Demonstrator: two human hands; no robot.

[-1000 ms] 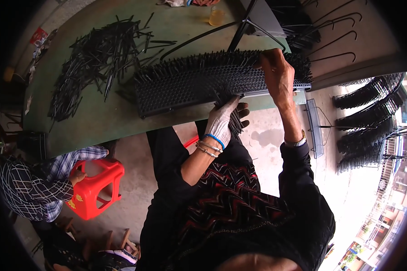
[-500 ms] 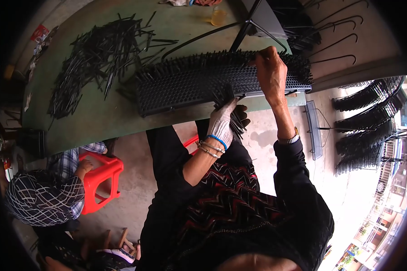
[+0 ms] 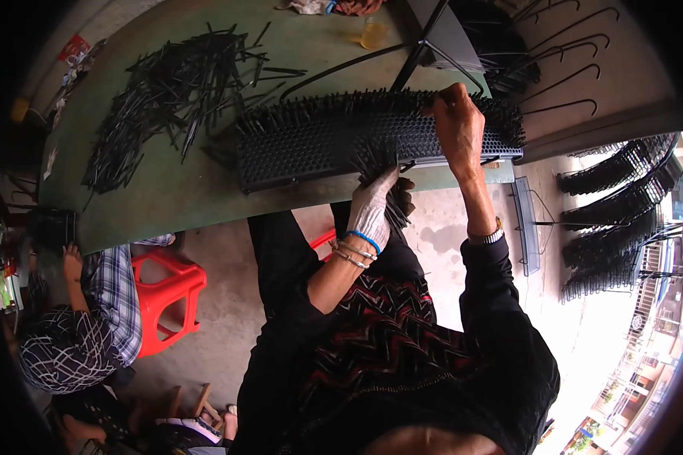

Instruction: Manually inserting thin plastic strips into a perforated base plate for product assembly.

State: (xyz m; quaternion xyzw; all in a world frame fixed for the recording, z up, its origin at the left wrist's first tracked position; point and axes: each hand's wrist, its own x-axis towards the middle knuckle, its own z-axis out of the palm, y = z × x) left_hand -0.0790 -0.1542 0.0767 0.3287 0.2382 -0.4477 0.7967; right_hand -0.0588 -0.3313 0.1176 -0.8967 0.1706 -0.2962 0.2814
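Observation:
On the table's near side lies a long black perforated panel [image 3: 296, 155], its far rows standing full of upright black sticks. My left hand [image 3: 370, 206], in a white glove, is closed round a bundle of thin black sticks [image 3: 376, 155] just in front of the panel's near edge. Bare, with a bracelet at the wrist, my right hand [image 3: 463, 130] is over the panel's right part. Its fingers are pinched together at the border of the upright sticks; what is between them is too small to make out.
A heap of loose black sticks [image 3: 167, 91] covers the green table's [image 3: 205, 201] left part. A black wire frame [image 3: 357, 68] rises behind the panel. Beyond it stands a glass of yellow liquid [image 3: 372, 36]. At left, a co-worker in plaid [image 3: 118, 288] is beside a red stool [image 3: 167, 296].
My right hand stays over nearly the same spot, fingers still pinched, and my left hand keeps the bundle. The co-worker at left has shifted, one arm now stretched to the table's edge.

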